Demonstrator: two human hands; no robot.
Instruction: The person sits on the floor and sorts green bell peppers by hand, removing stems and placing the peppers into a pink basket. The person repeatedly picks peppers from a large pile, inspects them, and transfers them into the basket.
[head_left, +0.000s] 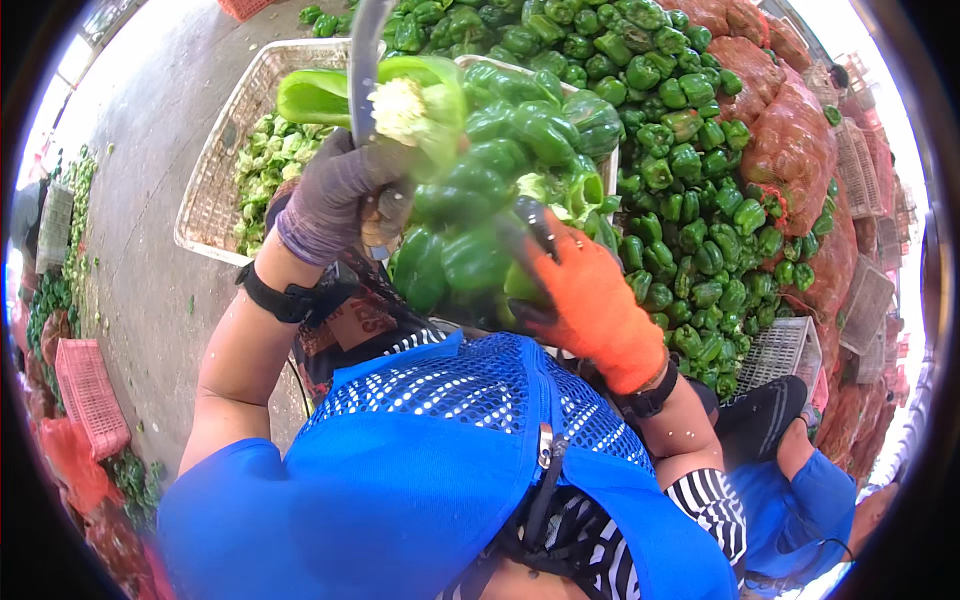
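My left hand (341, 199), in a grey-purple knit glove, grips a knife (364, 67) with its metal blade pointing away from me. Just beyond that hand is a cut-open green bell pepper (315, 97), its pale seed core (401, 109) exposed beside the blade; how it is supported is hidden. My right hand (585, 300) wears an orange glove with dark fingertips. Its fingers are spread and blurred over whole green bell peppers (480, 262) heaped before me; whether they have closed on one I cannot tell. Pale cut pieces (536, 187) lie among these peppers.
A white plastic crate (206, 172) at left holds pale green pepper cores (270, 154). A large pile of bell peppers (697, 217) spreads ahead and right, against red mesh sacks (787, 157). Another person's leg (765, 412) is close on my right. A pink crate (90, 394) stands far left.
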